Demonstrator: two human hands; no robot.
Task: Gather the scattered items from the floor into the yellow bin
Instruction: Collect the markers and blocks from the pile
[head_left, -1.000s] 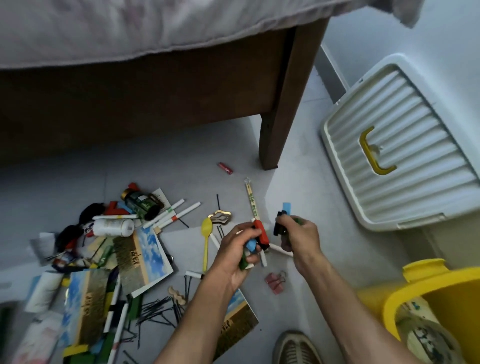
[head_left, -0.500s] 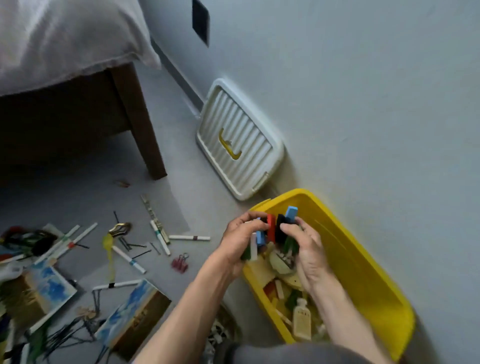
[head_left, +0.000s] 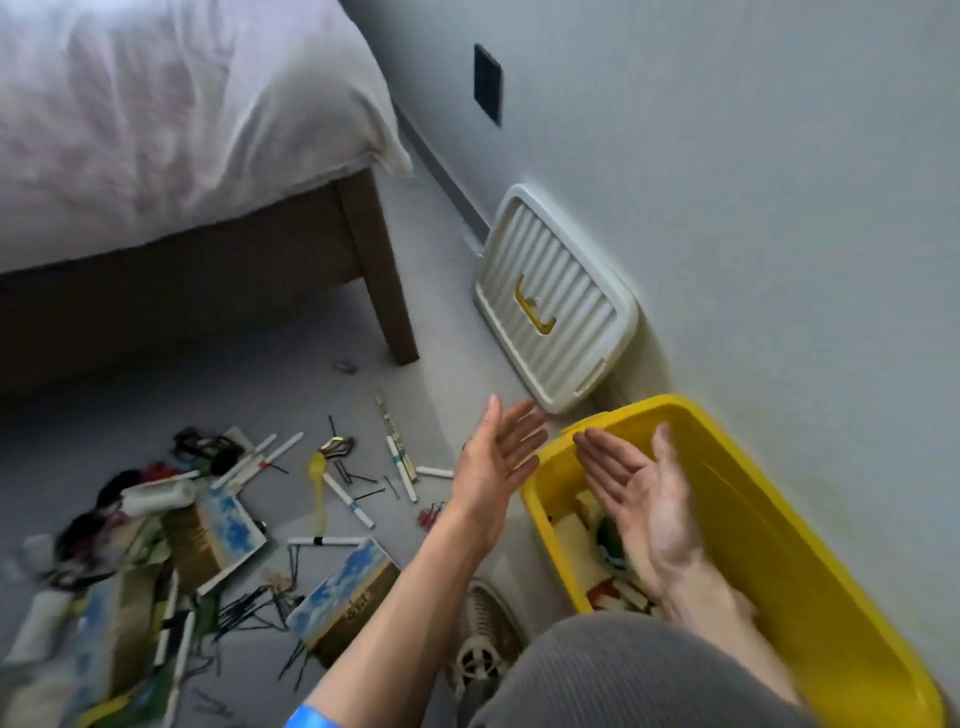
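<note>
Both my left hand (head_left: 493, 467) and right hand (head_left: 641, 493) hang spread and empty, the right over the yellow bin (head_left: 769, 545). Left of them lie light, stiff markers (head_left: 349, 500); I'd pinch mid-barrel. The blurred hairpins (head_left: 249, 608) probably slip.

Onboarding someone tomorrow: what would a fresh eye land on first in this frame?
First the yellow bin against the wall at lower right, with the right hand open and empty above it and the left hand open beside its rim. Next, the clutter of pens, cards and pins across the floor at lower left, in front of the bed.
</note>
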